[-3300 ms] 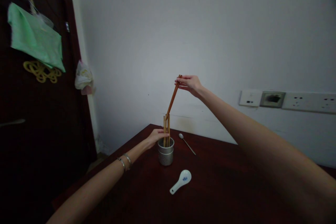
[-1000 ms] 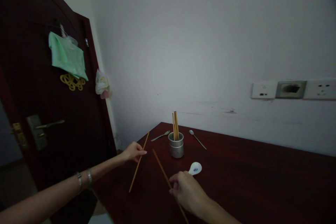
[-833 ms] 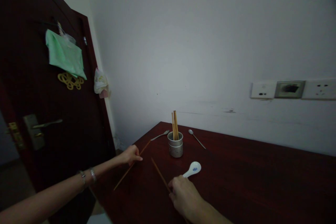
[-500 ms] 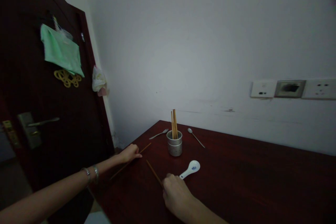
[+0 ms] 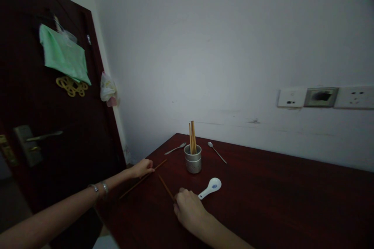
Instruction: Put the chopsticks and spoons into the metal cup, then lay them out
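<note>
Grip best light: left hand (image 5: 143,168) grasping slim brown wooden chopstick (image 5: 133,186), eight o'clock from grey cylindrical metal cup (image 5: 193,163); right hand (image 5: 188,208) grasping matching wooden chopstick (image 5: 166,188), seven o'clock. Keep both level, clear of white porcelain spoon (image 5: 214,184), five o'clock.

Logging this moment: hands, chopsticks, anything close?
Left hand on one chopstick, right hand on second chopstick. More chopsticks standing in metal cup. White spoon beside right hand.

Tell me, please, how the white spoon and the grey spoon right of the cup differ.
The white spoon has a thick handle, the grey spoon a thin one. The white spoon bears a blue mark; the grey spoon shows none. The white spoon lies beside the right hand, the grey spoon farther away. Both lie on the table.
</note>
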The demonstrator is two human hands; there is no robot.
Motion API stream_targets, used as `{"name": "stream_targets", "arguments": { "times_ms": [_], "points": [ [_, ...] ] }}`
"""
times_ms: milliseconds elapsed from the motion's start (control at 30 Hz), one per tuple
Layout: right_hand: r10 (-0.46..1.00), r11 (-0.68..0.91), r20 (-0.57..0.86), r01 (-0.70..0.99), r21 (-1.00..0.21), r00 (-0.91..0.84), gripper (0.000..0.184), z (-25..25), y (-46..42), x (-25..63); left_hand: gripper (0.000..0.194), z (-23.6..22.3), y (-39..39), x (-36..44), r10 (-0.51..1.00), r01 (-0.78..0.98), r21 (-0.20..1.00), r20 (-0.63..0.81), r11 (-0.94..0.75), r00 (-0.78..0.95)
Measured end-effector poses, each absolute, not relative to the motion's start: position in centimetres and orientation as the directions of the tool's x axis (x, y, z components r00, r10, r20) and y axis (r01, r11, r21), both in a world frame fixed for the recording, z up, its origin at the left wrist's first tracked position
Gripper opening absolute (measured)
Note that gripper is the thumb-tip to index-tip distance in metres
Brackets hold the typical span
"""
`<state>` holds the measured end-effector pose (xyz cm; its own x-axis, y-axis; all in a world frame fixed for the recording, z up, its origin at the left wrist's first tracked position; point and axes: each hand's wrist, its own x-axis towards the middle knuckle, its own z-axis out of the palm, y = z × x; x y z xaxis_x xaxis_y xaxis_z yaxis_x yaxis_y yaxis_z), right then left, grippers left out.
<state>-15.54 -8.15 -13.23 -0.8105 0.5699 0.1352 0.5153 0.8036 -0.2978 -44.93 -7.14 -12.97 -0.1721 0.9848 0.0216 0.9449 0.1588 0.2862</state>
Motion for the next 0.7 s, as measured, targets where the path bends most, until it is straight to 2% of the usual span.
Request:
{"name": "stream_targets", "arguments": {
  "times_ms": [233, 467, 567, 700],
  "points": [
    [0.578, 0.782, 0.124, 0.504, -0.366, -0.807, 0.022, -13.4, -7.9, -15.4, 0.031, -13.6, -6.7, -46.1, 0.963, 0.855, 0.444, -0.105, 0.268, -0.247],
    [0.561, 0.792, 0.138, 0.481, -0.377, -0.816, 0.023, -13.8, -7.4, -15.3, 0.034, -13.4, -6.8, -46.2, 0.96, 0.839, 0.468, -0.154, 0.279, -0.233],
    [0.542, 0.804, 0.157, 0.455, -0.382, -0.826, 0.023, -12.8, -7.5, -14.7, 0.033, -12.8, -6.6, -45.6, 0.967, 0.847, 0.471, -0.063, 0.248, -0.248],
    [0.533, 0.823, 0.282, 0.411, -0.393, -0.797, 0.024, -10.6, -6.7, -13.2, 0.029, -10.4, -5.4, -43.4, 0.947, 0.872, 0.485, 0.244, 0.068, -0.21]
  ]
}}
